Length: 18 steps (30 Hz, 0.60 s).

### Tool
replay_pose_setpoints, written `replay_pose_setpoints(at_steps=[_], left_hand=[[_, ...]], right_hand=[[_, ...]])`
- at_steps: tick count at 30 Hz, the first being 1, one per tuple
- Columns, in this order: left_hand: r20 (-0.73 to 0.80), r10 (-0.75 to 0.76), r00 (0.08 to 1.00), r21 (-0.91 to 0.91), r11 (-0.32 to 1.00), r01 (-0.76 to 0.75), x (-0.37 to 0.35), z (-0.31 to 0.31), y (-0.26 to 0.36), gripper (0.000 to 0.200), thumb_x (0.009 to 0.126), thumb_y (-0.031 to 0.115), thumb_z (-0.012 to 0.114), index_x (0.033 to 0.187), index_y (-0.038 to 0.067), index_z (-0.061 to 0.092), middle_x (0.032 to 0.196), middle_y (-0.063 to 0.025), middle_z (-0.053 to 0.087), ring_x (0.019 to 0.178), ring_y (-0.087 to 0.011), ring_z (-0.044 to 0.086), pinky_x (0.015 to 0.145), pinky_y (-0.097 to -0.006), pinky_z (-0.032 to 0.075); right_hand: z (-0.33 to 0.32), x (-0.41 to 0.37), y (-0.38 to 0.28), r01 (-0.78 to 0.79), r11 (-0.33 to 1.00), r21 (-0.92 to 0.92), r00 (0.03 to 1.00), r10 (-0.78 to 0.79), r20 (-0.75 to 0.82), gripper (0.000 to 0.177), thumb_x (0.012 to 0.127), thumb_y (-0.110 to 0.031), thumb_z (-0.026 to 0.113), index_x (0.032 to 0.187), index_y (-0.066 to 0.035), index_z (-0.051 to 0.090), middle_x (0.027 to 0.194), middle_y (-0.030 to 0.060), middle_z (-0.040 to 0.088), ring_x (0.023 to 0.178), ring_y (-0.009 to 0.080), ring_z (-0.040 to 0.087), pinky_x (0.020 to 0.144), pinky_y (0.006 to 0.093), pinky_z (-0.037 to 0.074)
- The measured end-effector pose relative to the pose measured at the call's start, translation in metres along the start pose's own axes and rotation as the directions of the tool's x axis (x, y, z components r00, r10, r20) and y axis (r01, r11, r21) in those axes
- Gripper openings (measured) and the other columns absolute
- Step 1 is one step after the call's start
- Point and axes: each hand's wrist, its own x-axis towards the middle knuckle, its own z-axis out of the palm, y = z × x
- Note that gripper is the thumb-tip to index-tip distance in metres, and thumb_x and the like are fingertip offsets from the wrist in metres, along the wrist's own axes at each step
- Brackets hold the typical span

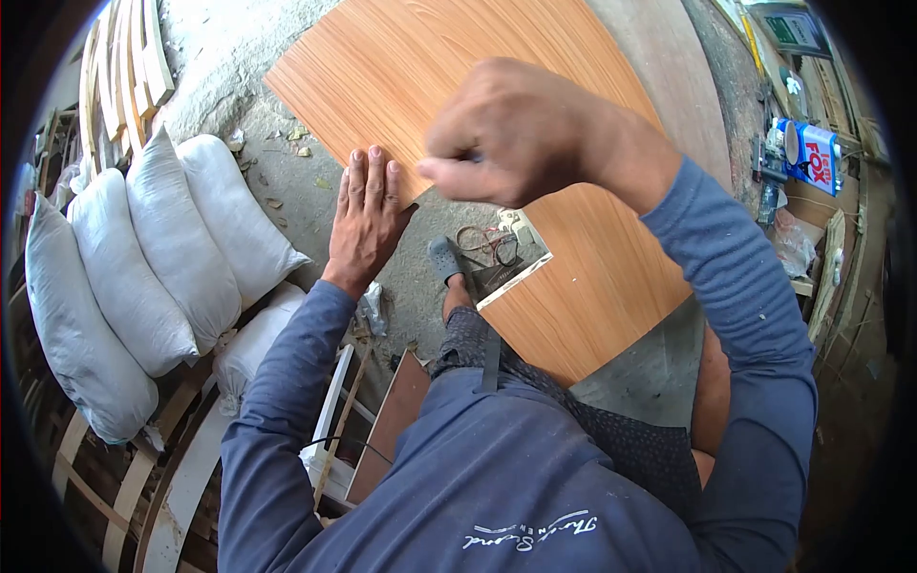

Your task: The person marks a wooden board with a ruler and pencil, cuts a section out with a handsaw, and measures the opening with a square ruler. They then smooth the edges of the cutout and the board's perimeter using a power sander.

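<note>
A large wood-grain board [611, 277] with a rectangular cutout at its near left side spreads across the middle. My left hand [368, 215] lies with fingers stretched out, its fingertips on the board's left edge beside the cutout. Above the board, my right hand [506, 134] is raised and closed, fingers curled into a fist with the thumb along them; a small dark bit shows between the fingers, too small to name. Through the cutout appear a white-edged piece and thin cords [489, 246].
Full white sacks [153, 258] lie at the left, with wooden strips [124, 76] behind. Framing pieces and a brown panel [387, 430] stand by my left side. A blue and white can [817, 158] sits at the right among clutter. My shod foot [444, 260] is on the concrete floor.
</note>
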Motion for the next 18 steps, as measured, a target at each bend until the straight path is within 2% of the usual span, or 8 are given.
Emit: replay_pose_setpoints(at_steps=[1,6,10,12,13,16,17,18], left_hand=[[-0.026,-0.005,1.0,-0.003,1.0,0.005,0.001,0.001,0.003,0.091,0.094,0.04,0.075,0.163,0.003,0.031,0.169,-0.0257,0.03,0.158,-0.0449,0.028,0.129,-0.0535,0.028],[-0.077,-0.028,0.997,-0.054,0.998,0.023,-0.003,0.005,0.011,0.088,0.088,0.03,0.083,0.159,0.002,0.039,0.168,-0.0234,0.034,0.157,-0.0432,0.032,0.126,-0.0539,0.034],[-0.097,-0.056,0.994,-0.03,0.998,0.053,-0.005,0.008,0.014,0.084,0.087,0.029,0.083,0.157,0.002,0.044,0.167,-0.0215,0.038,0.156,-0.0426,0.033,0.124,-0.053,0.037],[-0.107,-0.073,0.992,-0.034,0.997,0.069,0.001,0.003,0.017,0.083,0.087,0.029,0.083,0.156,0.003,0.045,0.167,-0.0205,0.039,0.154,-0.0423,0.037,0.123,-0.0523,0.038],[-0.079,-0.118,0.99,-0.071,0.991,0.112,0.005,-0.007,0.021,0.082,0.085,0.028,0.084,0.154,0.003,0.048,0.166,-0.0185,0.041,0.154,-0.0416,0.037,0.124,-0.0518,0.036],[0.079,-0.084,0.993,-0.143,0.985,0.095,0.042,-0.044,0.023,0.081,0.083,0.027,0.084,0.152,0.001,0.049,0.163,-0.0176,0.042,0.155,-0.0417,0.033,0.126,-0.052,0.03],[0.071,-0.005,0.997,-0.17,0.985,0.017,0.053,-0.051,0.022,0.08,0.083,0.032,0.083,0.15,0.002,0.051,0.161,-0.0202,0.043,0.158,-0.0439,0.024,0.13,-0.0536,0.022],[0.088,0.026,0.996,-0.188,0.982,-0.009,0.059,-0.05,0.018,0.081,0.083,0.034,0.083,0.151,0.003,0.05,0.161,-0.0212,0.042,0.159,-0.0447,0.022,0.13,-0.0542,0.021]], right_hand=[[0.005,-0.011,0.014,0.004,1.0,0.028,0.999,-0.003,-0.039,0.036,0.09,-0.022,0.063,0.059,-0.004,0.063,0.053,0.0131,0.058,0.043,0.0275,0.051,0.051,0.0419,0.047],[0.003,-0.029,0.048,-0.063,0.981,0.185,0.987,0.089,-0.136,0.036,0.095,-0.024,0.068,0.065,-0.005,0.067,0.057,0.0132,0.06,0.047,0.0249,0.054,0.052,0.0396,0.045],[-0.001,-0.025,0.056,-0.114,0.975,0.191,0.986,0.134,-0.097,0.039,0.097,-0.028,0.067,0.066,-0.004,0.069,0.057,0.0134,0.06,0.048,0.0258,0.054,0.053,0.0389,0.046],[0.0,-0.027,0.049,-0.14,0.976,0.165,0.987,0.152,-0.061,0.039,0.096,-0.025,0.069,0.064,-0.003,0.064,0.055,0.0126,0.055,0.047,0.0249,0.051,0.051,0.0389,0.043],[-0.001,-0.03,0.042,-0.162,0.975,0.152,0.984,0.171,-0.044,0.04,0.095,-0.024,0.071,0.062,-0.003,0.061,0.055,0.0122,0.052,0.047,0.0244,0.05,0.05,0.0389,0.041],[-0.012,-0.026,0.014,-0.087,0.996,0.033,0.992,0.089,-0.092,0.039,0.094,-0.023,0.071,0.062,-0.003,0.062,0.055,0.0125,0.053,0.047,0.0253,0.051,0.051,0.0392,0.042],[-0.019,-0.023,0.01,-0.094,0.995,0.015,0.992,0.095,-0.085,0.038,0.093,-0.022,0.071,0.061,-0.003,0.061,0.055,0.0133,0.053,0.047,0.0264,0.052,0.052,0.0392,0.043],[-0.023,-0.02,0.006,-0.1,0.995,0.01,0.991,0.101,-0.085,0.037,0.093,-0.023,0.069,0.062,-0.003,0.063,0.055,0.0145,0.055,0.047,0.0279,0.053,0.053,0.0402,0.045]])
